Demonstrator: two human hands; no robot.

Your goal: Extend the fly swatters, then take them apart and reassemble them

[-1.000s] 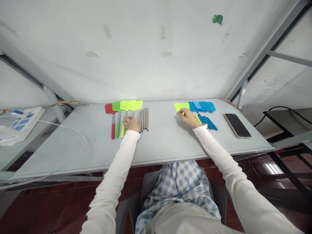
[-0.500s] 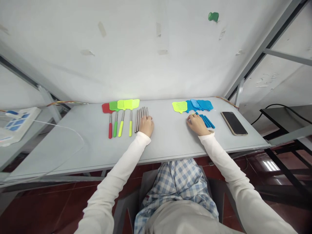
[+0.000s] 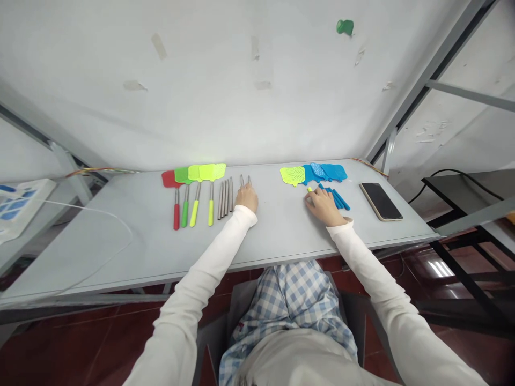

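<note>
My left hand point(image 3: 247, 199) is closed over two thin metal rods point(image 3: 242, 180), whose far ends stick out past the fingers. Just left of it several more metal rods point(image 3: 225, 198) lie side by side. With fingers curled down on the table, my right hand point(image 3: 325, 208) grips a short yellow handle point(image 3: 309, 189); most of that handle is hidden. Several blue handles point(image 3: 340, 199) lie beside and partly under this hand. Behind it are a yellow fly swatter head point(image 3: 293, 175) and overlapping blue fly swatter heads point(image 3: 335, 172).
Left on the grey table point(image 3: 273, 230) lie fly swatters with a red handle point(image 3: 176, 216), a green handle point(image 3: 185, 213) and yellow handles point(image 3: 211, 212). A phone point(image 3: 380, 201) is at the right. The white wall point(image 3: 241, 123) rises behind; a white cable point(image 3: 124, 225) hangs at left.
My left hand has slid right, drawing two metal rods apart from the row. My right hand has shifted slightly, and the yellow handle's end now shows left of the blue handles.
</note>
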